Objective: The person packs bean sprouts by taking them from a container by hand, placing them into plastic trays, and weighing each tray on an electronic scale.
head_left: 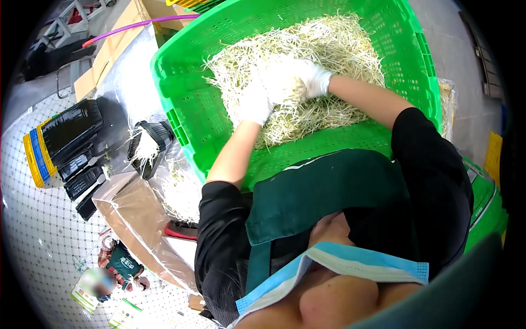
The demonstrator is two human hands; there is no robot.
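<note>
A big green crate (213, 131) holds a heap of pale bean sprouts (339, 49). Both of my hands wear white gloves and are in the heap. My left hand (257, 103) is at the left of the heap, its fingers washed out by glare against the sprouts. Close beside it, my right hand (313, 79) bends round a clump of sprouts near the middle. The two hands nearly meet, and the bright light blurs the line between them.
Left of the crate, a black tray (148, 148) holds some sprouts, with loose sprouts (181, 192) below it. Black trays (71, 126) are stacked further left. A cardboard box (137, 219) lined with plastic stands at lower left. A co-worker in an apron (123, 263) is beyond it.
</note>
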